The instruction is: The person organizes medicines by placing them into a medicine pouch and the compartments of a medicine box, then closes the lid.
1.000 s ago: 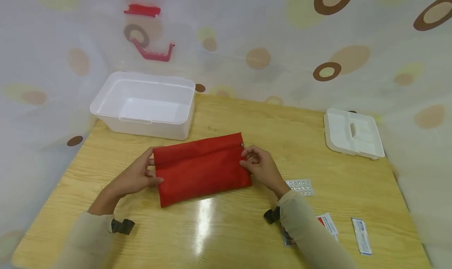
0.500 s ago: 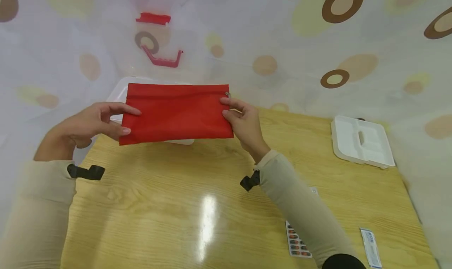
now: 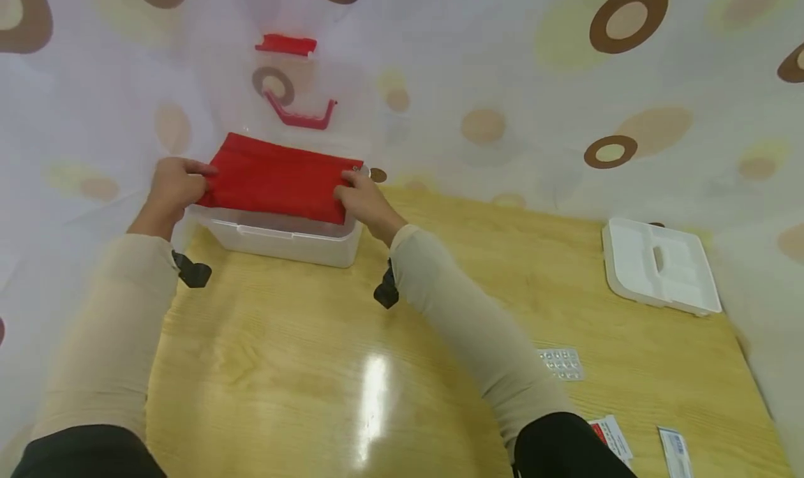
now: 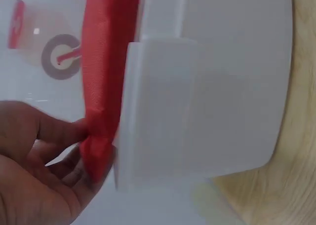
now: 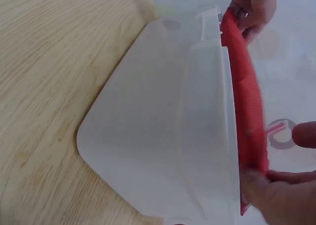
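Observation:
A flat red zippered pouch [image 3: 279,178] lies across the mouth of the white plastic box [image 3: 289,246], slightly tilted. My left hand [image 3: 174,188] pinches its left end; in the left wrist view the thumb and fingers of that hand [image 4: 44,161] squeeze the red fabric [image 4: 103,72] just beside the box rim. At the other end, near the zipper pull, my right hand [image 3: 367,202] grips the pouch. In the right wrist view the right hand [image 5: 286,190] is blurred, and the pouch [image 5: 247,101] rests along the box's edge. The box's inside is mostly hidden under the pouch.
Behind the box stands its clear lid with a pink handle [image 3: 301,118] and a red latch [image 3: 285,44]. A white divided tray [image 3: 659,265] sits at the table's right. Blister pack [image 3: 562,363], red-and-white packet [image 3: 611,436] and slim sachet [image 3: 675,451] lie near the right front.
Both hands have lifted the red pouch from the table, carried it away from me and to the left, and lowered it onto the box opening.

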